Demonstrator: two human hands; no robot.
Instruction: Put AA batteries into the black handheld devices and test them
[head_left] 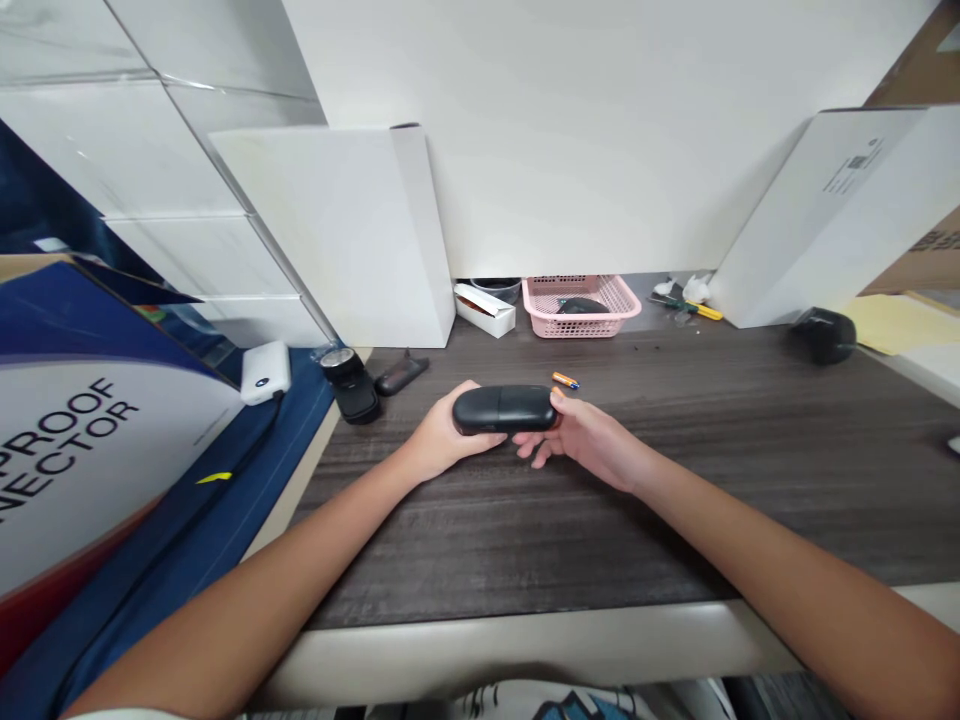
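A black elongated case with rounded ends (504,410) is held level above the dark wood table. My left hand (448,432) wraps round its left end, thumb along the near side. At the right end, my right hand (577,436) has its thumb and index finger near the case's end, with a small bit of orange at the fingertips; its other fingers are spread below. An orange and blue battery (565,381) lies on the table just beyond my right hand.
Pink basket (621,318) holding a black object, small white box (486,310) and yellow-handled tool (703,310) stand at the back. Left are a black torch-like item (351,386) and dark pouch (402,374); right, a black cylinder (825,336). Tall white boxes flank the table.
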